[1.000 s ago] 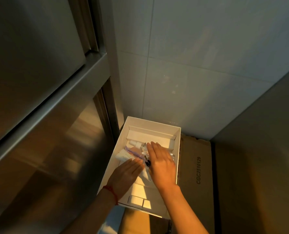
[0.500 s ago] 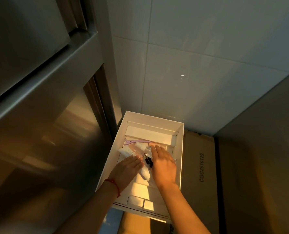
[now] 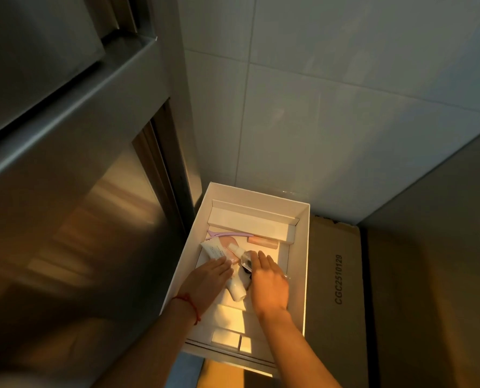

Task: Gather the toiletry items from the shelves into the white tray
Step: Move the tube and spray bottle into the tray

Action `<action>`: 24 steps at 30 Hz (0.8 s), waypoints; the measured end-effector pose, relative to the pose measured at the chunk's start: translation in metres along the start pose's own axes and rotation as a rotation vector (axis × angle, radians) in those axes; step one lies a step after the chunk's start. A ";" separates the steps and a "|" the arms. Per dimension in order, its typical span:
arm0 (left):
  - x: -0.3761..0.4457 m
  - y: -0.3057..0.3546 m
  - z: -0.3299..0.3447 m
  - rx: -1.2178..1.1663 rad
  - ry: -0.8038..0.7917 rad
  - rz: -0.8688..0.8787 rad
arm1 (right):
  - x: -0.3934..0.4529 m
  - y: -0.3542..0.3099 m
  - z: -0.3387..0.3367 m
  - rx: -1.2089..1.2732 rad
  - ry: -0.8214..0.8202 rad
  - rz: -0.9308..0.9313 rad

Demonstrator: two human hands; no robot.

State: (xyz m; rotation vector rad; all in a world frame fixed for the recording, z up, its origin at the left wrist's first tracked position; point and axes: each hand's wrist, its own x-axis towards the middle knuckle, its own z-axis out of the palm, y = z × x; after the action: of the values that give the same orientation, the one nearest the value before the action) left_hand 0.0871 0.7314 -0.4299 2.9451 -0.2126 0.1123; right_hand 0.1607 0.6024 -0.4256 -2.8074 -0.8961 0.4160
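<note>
The white tray [image 3: 300,264] lies low in the middle, its rim open toward me. Inside it lie a white tube [image 3: 213,250], a small white bottle [image 3: 236,290], a purple hair clip [image 3: 227,234], a pale pink stick [image 3: 262,241] and a clear packet with something dark [image 3: 246,262]. My left hand [image 3: 208,281] lies flat in the tray with straight fingers touching the tube's end. Next to it, my right hand [image 3: 266,284] spreads palm-down over the items, fingertips at the clear packet. What sits under both palms is hidden.
A steel cabinet [image 3: 65,191] fills the left side. The tray sits against a white tiled wall [image 3: 317,121]. A cardboard box [image 3: 336,281] printed CGC2510129 lies right of the tray, and a grey panel [image 3: 443,247] stands further right.
Both hands have drawn back a little toward me, uncovering the hair clip, tube and pink stick. The view has tilted, so the tray sits lower in frame.
</note>
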 end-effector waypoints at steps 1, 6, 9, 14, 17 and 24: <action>0.000 0.000 0.000 0.005 -0.010 0.002 | 0.000 0.000 0.000 0.004 0.004 0.010; -0.001 -0.001 0.003 0.021 -0.048 -0.002 | -0.001 0.001 0.001 0.010 -0.015 0.031; 0.000 -0.002 0.003 0.032 -0.075 -0.015 | -0.001 0.001 0.000 -0.009 -0.026 0.011; -0.002 -0.001 0.000 0.081 -0.053 -0.053 | -0.004 -0.001 -0.003 -0.013 -0.027 -0.027; -0.003 0.001 -0.004 0.099 -0.028 -0.064 | -0.009 -0.003 -0.005 -0.003 -0.010 -0.046; -0.010 0.012 -0.017 0.092 0.084 -0.112 | -0.025 -0.009 -0.015 0.059 0.064 -0.100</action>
State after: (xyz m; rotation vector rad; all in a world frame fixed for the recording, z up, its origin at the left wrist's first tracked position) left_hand 0.0749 0.7247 -0.4116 3.0279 -0.0314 0.2348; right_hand 0.1410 0.5939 -0.4043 -2.6923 -0.9892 0.3310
